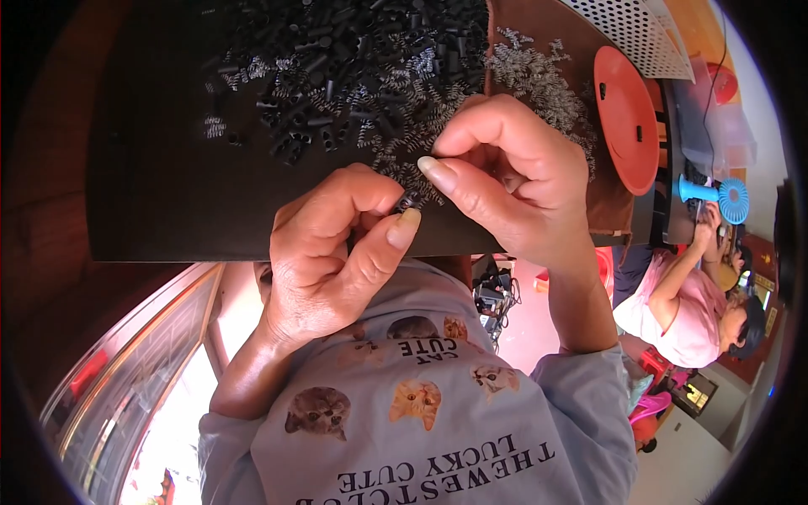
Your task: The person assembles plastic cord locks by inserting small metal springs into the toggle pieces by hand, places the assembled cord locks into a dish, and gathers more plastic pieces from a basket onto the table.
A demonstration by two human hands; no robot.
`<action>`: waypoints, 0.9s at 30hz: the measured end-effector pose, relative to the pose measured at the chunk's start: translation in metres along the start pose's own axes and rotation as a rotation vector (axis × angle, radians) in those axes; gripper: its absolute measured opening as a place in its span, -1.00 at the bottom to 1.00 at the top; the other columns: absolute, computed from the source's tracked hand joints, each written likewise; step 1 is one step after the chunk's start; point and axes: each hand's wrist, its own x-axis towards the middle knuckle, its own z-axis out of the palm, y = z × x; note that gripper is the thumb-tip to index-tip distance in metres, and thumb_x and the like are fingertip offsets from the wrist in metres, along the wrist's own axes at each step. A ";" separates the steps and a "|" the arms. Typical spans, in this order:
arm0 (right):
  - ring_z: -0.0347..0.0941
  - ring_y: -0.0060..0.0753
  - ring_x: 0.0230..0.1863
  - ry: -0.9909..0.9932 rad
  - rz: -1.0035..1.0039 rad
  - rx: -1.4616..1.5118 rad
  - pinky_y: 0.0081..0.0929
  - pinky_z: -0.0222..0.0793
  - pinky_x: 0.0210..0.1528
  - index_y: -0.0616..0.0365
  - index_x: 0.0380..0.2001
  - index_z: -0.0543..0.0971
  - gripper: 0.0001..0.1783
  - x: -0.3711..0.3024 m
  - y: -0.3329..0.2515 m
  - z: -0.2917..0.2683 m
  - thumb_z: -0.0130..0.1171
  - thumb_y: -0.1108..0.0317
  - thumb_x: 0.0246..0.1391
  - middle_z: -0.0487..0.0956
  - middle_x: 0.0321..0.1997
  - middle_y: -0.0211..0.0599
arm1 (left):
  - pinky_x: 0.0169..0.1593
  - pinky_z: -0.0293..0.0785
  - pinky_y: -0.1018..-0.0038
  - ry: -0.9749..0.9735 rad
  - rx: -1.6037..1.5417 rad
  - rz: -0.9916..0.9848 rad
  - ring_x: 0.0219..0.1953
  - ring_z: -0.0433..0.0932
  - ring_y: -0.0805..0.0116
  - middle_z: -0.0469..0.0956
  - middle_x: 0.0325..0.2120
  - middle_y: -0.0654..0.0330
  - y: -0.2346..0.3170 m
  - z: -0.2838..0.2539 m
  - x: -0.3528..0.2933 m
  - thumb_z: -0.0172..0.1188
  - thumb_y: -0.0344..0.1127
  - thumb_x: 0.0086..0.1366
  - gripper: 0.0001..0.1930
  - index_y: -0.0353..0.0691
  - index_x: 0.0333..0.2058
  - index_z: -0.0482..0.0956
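Near the table's front edge, my left hand (324, 248) pinches a small black plastic part (409, 201) between thumb and forefinger. Just to the upper right of it is my right hand (518, 172), its thumb and forefinger drawn together at the tips. Whatever those right fingertips may hold is too small to make out. Beyond both hands lies a heap of short black plastic tubes (337, 59), with small metal coil springs (391, 160) scattered through it and towards my hands. A separate pile of springs (539, 71) lies on a brown cloth to the right.
On the right stands a red plate (619, 156) with two small black parts on it. Behind it is a white perforated basket (635, 29). A blue hand fan (730, 200) lies farther right, near another person in a pink shirt (669, 311). The dark table (168, 194) ends close to my body.
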 end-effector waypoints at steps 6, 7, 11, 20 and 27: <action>0.26 -0.76 -0.49 -0.056 -0.116 -0.054 -0.77 0.11 -0.50 0.32 -0.32 0.54 -0.85 0.003 0.001 -0.003 0.24 0.70 0.01 0.48 -0.37 -0.36 | -0.48 0.19 0.67 0.012 -0.009 -0.018 -0.55 0.25 0.65 0.39 -0.53 0.30 -0.001 -0.001 -0.001 0.23 -0.53 0.27 -0.90 -0.40 -0.30 0.48; 0.26 -0.76 -0.49 -0.054 -0.114 -0.056 -0.77 0.11 -0.50 0.32 -0.32 0.54 -0.85 0.002 -0.001 -0.004 0.24 0.70 0.01 0.48 -0.37 -0.36 | -0.48 0.20 0.67 -0.001 0.004 -0.005 -0.55 0.25 0.66 0.39 -0.53 0.30 -0.001 -0.001 -0.001 0.23 -0.53 0.27 -0.90 -0.40 -0.30 0.48; 0.27 -0.75 -0.50 -0.081 -0.110 -0.086 -0.75 0.09 -0.51 0.33 -0.34 0.56 -0.88 0.000 -0.006 -0.006 0.22 0.68 0.00 0.48 -0.39 -0.36 | -0.48 0.20 0.68 -0.021 0.025 0.021 -0.55 0.26 0.66 0.40 -0.53 0.30 -0.001 -0.001 0.000 0.23 -0.53 0.27 -0.90 -0.39 -0.31 0.48; 0.26 -0.75 -0.49 -0.077 -0.026 -0.027 -0.75 0.10 -0.49 0.34 -0.31 0.56 -0.87 -0.006 -0.006 -0.005 0.20 0.67 0.02 0.49 -0.37 -0.36 | -0.48 0.20 0.68 -0.058 0.079 0.110 -0.55 0.25 0.66 0.40 -0.52 0.29 -0.006 -0.005 0.002 0.23 -0.53 0.27 -0.90 -0.39 -0.30 0.48; 0.27 -0.76 -0.45 -0.073 0.003 0.010 -0.76 0.11 -0.47 0.33 -0.27 0.55 -0.84 -0.012 -0.002 -0.007 0.19 0.68 0.03 0.49 -0.33 -0.35 | -0.48 0.19 0.68 -0.032 0.034 0.084 -0.54 0.25 0.66 0.40 -0.51 0.29 -0.006 -0.002 0.000 0.23 -0.56 0.26 -0.90 -0.41 -0.30 0.48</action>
